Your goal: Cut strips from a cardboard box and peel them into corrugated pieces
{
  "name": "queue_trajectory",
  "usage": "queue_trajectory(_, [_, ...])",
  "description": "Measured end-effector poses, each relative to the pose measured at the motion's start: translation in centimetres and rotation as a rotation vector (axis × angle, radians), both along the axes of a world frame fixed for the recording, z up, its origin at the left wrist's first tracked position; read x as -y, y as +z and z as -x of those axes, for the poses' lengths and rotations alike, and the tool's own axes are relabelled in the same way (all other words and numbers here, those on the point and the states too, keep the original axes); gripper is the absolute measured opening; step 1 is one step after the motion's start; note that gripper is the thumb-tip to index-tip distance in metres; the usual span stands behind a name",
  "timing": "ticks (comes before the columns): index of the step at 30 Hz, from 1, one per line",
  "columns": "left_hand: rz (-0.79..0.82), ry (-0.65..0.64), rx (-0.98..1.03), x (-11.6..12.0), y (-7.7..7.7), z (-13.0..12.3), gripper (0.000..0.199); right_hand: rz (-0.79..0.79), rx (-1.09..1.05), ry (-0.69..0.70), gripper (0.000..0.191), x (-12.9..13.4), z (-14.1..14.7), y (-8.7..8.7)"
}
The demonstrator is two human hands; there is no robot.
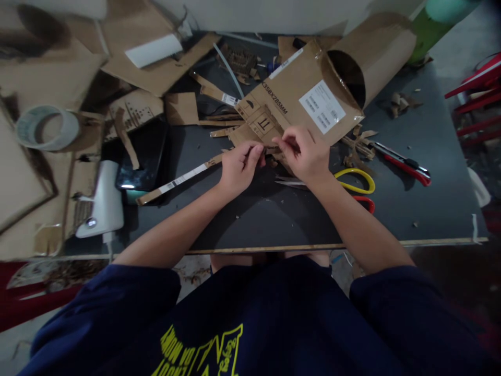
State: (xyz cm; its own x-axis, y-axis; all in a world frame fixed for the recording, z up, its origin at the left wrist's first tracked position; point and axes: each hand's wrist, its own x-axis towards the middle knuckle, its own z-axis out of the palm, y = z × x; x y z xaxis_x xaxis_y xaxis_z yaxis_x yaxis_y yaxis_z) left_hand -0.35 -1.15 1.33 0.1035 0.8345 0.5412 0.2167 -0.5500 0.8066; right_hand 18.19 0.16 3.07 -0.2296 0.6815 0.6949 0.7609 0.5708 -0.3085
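My left hand is closed, with thumb and fingers pressed together over the end of a long narrow cardboard strip that runs out to the left. Close beside it, my right hand makes a pinch at the near edge of a flattened cardboard piece bearing printed marks and a white label. Whatever lies between the right fingertips is too small to make out. Under the right forearm are scissors with yellow and red handles, their blades pointing left.
A red utility knife lies at the right, near torn cardboard scraps. Behind stands a cardboard tube. To the left are a tape roll, a dark tablet-like device, a white corded tool and stacked cardboard sheets.
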Motion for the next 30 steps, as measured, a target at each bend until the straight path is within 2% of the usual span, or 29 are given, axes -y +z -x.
queue_trajectory(4, [0.008,0.074,0.102,-0.4,-0.7,-0.1,0.044,-0.108,0.001,0.075,0.029,-0.1,-0.1,-0.1])
queue_trajectory(6, [0.011,0.080,0.125,-0.8,-1.1,-0.1,0.045,-0.108,-0.002,0.111,0.023,-0.2,0.1,-0.2])
queue_trajectory(10, [0.011,-0.047,0.142,-1.4,-1.3,0.2,0.039,-0.056,-0.066,0.125,0.022,-0.1,0.5,-0.5])
queue_trajectory(13, [-0.021,-0.099,0.083,-1.4,-1.0,0.5,0.034,0.008,-0.104,0.132,0.026,0.0,0.6,-0.7])
queue_trajectory(17, [-0.049,-0.088,-0.011,-1.3,-0.6,0.8,0.031,0.066,-0.098,0.124,0.030,0.1,0.4,-0.7])
queue_trajectory(22, [-0.102,-0.048,-0.094,-1.1,-0.6,0.9,0.030,0.104,0.011,0.106,0.033,-0.1,0.1,-0.8])
queue_trajectory(26, [-0.155,-0.091,-0.119,-1.2,-0.5,1.0,0.028,0.059,0.084,0.133,0.034,-0.3,-0.3,-0.8])
queue_trajectory(30, [-0.182,-0.085,-0.140,-1.2,-0.5,1.0,0.026,0.001,0.172,0.079,0.033,-0.1,-0.1,-0.6])
